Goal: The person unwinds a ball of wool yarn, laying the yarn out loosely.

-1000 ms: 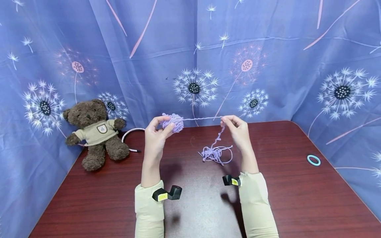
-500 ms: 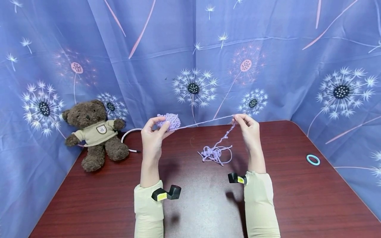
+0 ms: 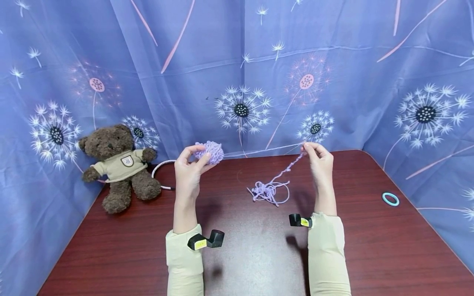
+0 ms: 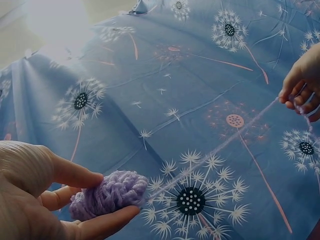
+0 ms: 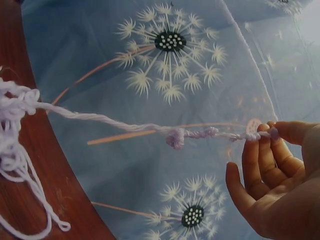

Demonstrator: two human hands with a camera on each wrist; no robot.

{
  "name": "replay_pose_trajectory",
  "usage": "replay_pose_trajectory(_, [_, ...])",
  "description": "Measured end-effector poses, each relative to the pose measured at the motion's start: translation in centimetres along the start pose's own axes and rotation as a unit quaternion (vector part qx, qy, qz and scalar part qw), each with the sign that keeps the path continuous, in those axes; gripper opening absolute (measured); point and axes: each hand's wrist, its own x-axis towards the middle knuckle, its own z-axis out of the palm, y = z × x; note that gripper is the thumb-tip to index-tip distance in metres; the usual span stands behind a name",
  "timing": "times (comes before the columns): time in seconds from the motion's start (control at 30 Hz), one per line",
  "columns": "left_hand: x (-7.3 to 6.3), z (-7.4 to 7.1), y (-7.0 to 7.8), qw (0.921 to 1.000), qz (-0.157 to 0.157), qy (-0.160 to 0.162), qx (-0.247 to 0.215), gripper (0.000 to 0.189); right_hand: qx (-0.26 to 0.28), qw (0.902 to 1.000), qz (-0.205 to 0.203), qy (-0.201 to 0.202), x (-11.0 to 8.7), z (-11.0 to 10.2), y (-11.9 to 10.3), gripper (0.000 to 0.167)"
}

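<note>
My left hand (image 3: 189, 170) holds a small ball of lilac yarn (image 3: 210, 152) between thumb and fingers, above the table's far edge. From the ball a single strand (image 4: 215, 150) runs taut to the right. My right hand (image 3: 319, 162) pinches that strand between thumb and fingertips. Below the pinch, a twisted, knotted length (image 5: 175, 136) slants down to a loose tangle of lilac yarn (image 3: 264, 190) on the table. The right wrist view shows small knots along this length close to the fingertips.
A brown teddy bear (image 3: 120, 164) in a beige shirt sits at the left back, with a white cord (image 3: 163, 162) beside it. A turquoise ring (image 3: 390, 199) lies on the dark red table (image 3: 370, 246) at the right. A blue dandelion-print curtain (image 3: 192, 82) hangs behind.
My right hand has moved right, lengthening the taut strand from the ball. The left hand has shifted slightly left with the ball. The tangle stays in place.
</note>
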Motion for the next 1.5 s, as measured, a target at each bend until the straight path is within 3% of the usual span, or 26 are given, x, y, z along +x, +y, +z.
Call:
replay_pose_trajectory(0.2, [0.0, 0.1, 0.1, 1.0000, -0.006, -0.001, 0.003, 0.025, 0.030, 0.9989, 0.006, 0.035, 0.4, -0.9, 0.0, 0.024])
replay_pose_trajectory(0.43, [0.2, 0.1, -0.1, 0.9998, -0.015, 0.000, 0.017, 0.025, 0.028, 0.9973, 0.014, 0.067, 0.9, -1.4, 0.2, 0.023])
replay_pose_trajectory(0.73, [0.1, 0.3, -0.2, 0.9988, -0.022, -0.002, 0.043, 0.026, 0.016, 0.9970, 0.021, 0.073, 1.0, -1.2, 0.4, 0.023])
replay_pose_trajectory(1.0, [0.0, 0.6, -0.2, 0.9994, -0.021, -0.012, 0.023, 0.023, -0.017, 0.9996, 0.001, 0.021, 0.0, 1.2, 0.7, 0.027])
replay_pose_trajectory(1.17, [-0.1, 0.9, -0.3, 0.9999, -0.012, -0.007, 0.004, 0.022, -0.065, 0.9973, -0.017, -0.029, -0.8, 3.0, 1.1, 0.016])
replay_pose_trajectory(1.33, [-0.2, 0.9, -0.4, 0.9998, -0.012, -0.008, 0.014, 0.029, -0.074, 0.9940, -0.002, -0.081, -1.8, 4.5, 1.4, 0.005])
replay_pose_trajectory(1.5, [-0.3, 1.1, -0.4, 0.9993, -0.003, -0.028, 0.025, 0.033, -0.090, 0.9872, 0.001, -0.131, -3.0, 6.1, 1.4, 0.020])
